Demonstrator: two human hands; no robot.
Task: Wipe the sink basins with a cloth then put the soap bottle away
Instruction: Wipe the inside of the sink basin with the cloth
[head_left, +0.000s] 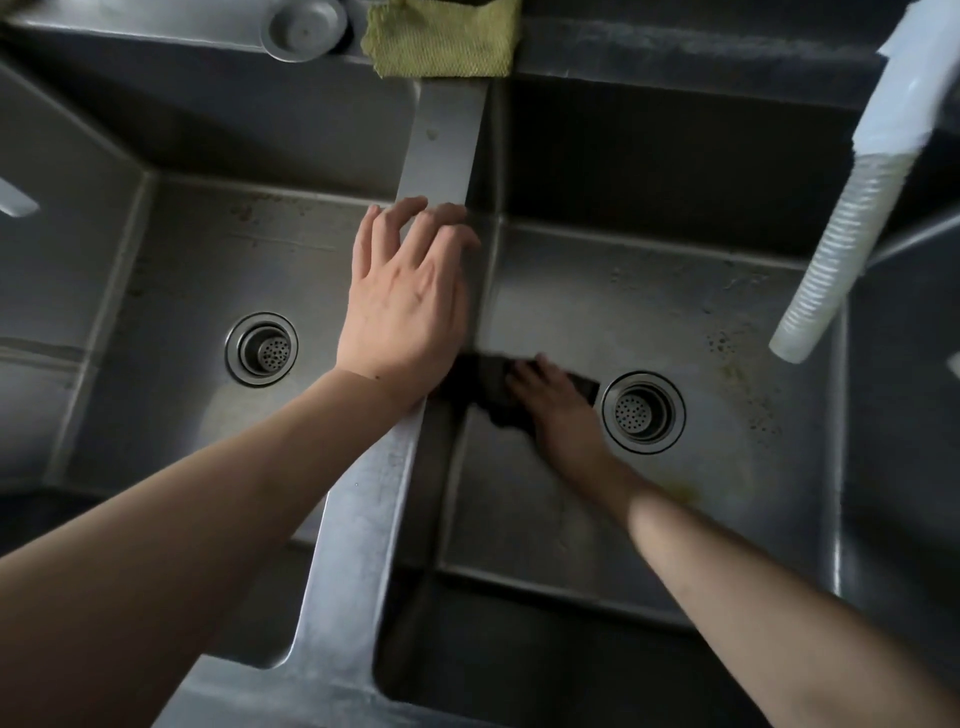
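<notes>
Plainly, the head view looks straight down on a steel double sink: two basins, a left basin (171, 270) and a right basin (727, 493), split by one narrow steel divider (358, 519) running from near to far. Each basin has one round drain strainer, so two in all: the left strainer (262, 348) and the right strainer (643, 411).

Two bare hands are in view. The left hand (405, 296) lies palm down on the divider, fingers spread and loose, grasping nothing. The right hand (556, 402) is down on the floor of the right basin, fingers pressed flat on one dark cloth (488, 382), pinning it against the steel rather than clenching it. That cloth sits at the left side of the right basin floor, between the divider and the right strainer, its right edge just beside the strainer rim. Brownish specks and a yellowish stain mark the basin floor to the right of that strainer.

On the far ledge lies one yellow-green cloth (441, 39), folded and hanging slightly over the edge, with one grey round sink plug (304, 28) just to its left. One white ribbed hose (852, 218) hangs down over the right basin from the far right, its upper part wrapped in pale tape.

No soap bottle shows. No brand, label or readable writing can be made out.
</notes>
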